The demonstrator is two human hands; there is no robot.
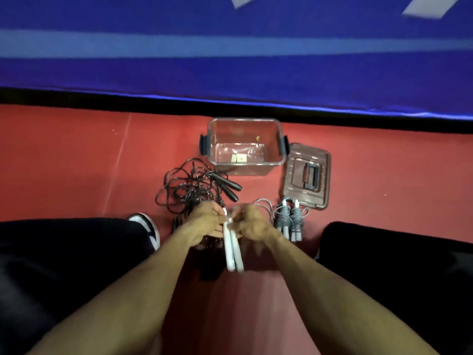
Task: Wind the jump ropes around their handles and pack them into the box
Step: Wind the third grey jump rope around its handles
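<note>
Black cord lies in a loose tangle (189,190) left of centre on the red floor (76,162), its two dark handles (229,188) pointing toward the box, so this rope has not been wound at all; a second dark rope seems to lie under the wrists, though it is too blurred to be sure. Just right of the tangle, at the middle of the frame, the left hand (204,222) grips the upper end of a pair of white handles (233,249) held side by side, fingers curled round them. The right hand (252,221) is against the same end, fingers bent as if pinching the cord there, but motion blur hides what it holds (I cannot tell its grip for certain). Some grey cord (263,203) loops out behind it, so winding of this rope looks barely begun. Further right, close beside the right hand, a grey rope (290,221) lies already wrapped round its handles, finished but not packed. Above centre, the clear box (281,149) stands open with no rope inside, and its lid (307,175) rests on the floor at its right. By my reckoning one rope is wound, one is in hand, at least one waits, and all packing is left.
</note>
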